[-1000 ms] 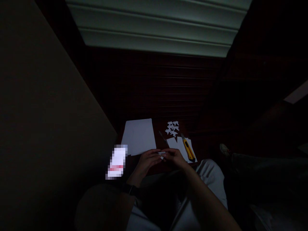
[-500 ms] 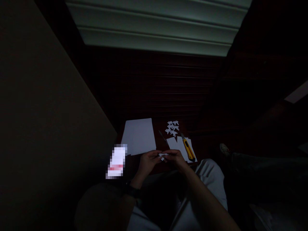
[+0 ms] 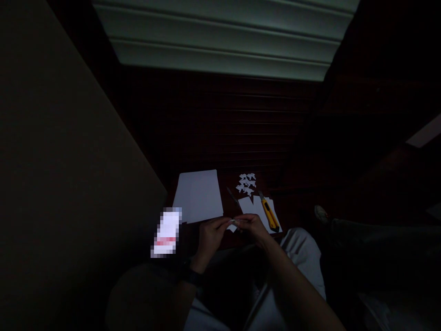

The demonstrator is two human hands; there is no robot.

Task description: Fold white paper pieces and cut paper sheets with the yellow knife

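A small folded piece of white paper (image 3: 232,227) is pinched between my two hands over the front edge of the dark table. My left hand (image 3: 212,233) has its thumb and fingers closed on the paper's left side. On the right side, my right hand (image 3: 253,226) grips it the same way. Fingers cover part of the piece, so its full shape is hidden. Just beyond my right hand, a yellow utility knife (image 3: 270,215) lies on cut white paper pieces (image 3: 258,209). A stack of white paper sheets (image 3: 199,195) rests beyond my left hand.
Several small folded paper shapes (image 3: 246,183) lie in a cluster at the back right of the table. A thin, dark pointed tool (image 3: 232,195) lies between stack and cluster. Left stands a bright, pixelated object (image 3: 166,232). Another person's leg (image 3: 372,236) and shoe (image 3: 321,214) are at right.
The paper has been turned between my fingers, and its lower part now shows wider. My left hand has shifted slightly down. The knife, stack and cluster stay in place.
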